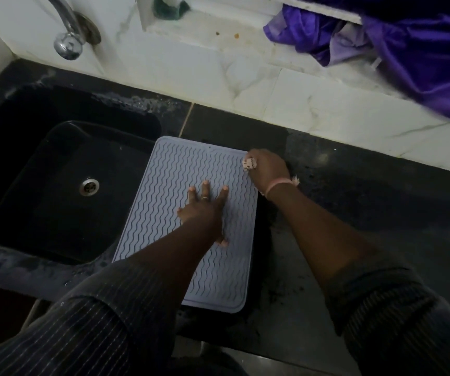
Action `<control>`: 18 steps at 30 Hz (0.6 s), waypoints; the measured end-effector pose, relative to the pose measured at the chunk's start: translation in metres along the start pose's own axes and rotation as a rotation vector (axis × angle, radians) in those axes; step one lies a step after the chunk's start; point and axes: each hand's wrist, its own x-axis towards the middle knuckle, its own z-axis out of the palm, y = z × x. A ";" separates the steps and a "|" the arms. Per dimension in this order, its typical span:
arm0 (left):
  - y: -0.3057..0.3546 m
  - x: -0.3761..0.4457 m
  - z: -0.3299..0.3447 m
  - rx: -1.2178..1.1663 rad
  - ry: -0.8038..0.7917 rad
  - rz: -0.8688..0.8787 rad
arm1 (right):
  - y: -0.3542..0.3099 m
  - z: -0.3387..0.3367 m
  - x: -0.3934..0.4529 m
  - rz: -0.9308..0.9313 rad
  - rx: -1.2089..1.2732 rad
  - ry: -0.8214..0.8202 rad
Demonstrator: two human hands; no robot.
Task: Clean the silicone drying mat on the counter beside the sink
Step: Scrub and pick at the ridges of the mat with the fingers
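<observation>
A dark bench (354, 213) runs along a white wall. A black sink (55, 185) is set into it on the left side. A grey mat (180, 169) with wavy lines lies flat on the bench, just beside the sink. The left hand (205, 207) is on the middle of the mat, fingers spread wide and pressing down flat. The right hand (268, 166) is at the mat's far right corner, curled around a small pale cloth (249, 164).

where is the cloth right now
In the head view the cloth is bunched in the right hand at the mat's far right corner, right of the sink.
</observation>
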 end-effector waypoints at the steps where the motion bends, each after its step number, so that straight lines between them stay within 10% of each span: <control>1: 0.000 0.000 0.001 0.002 0.001 0.000 | -0.004 0.002 -0.006 -0.003 -0.014 0.005; 18: -0.024 0.007 -0.011 0.201 -0.119 0.189 | -0.049 0.039 -0.198 -0.001 0.285 -0.019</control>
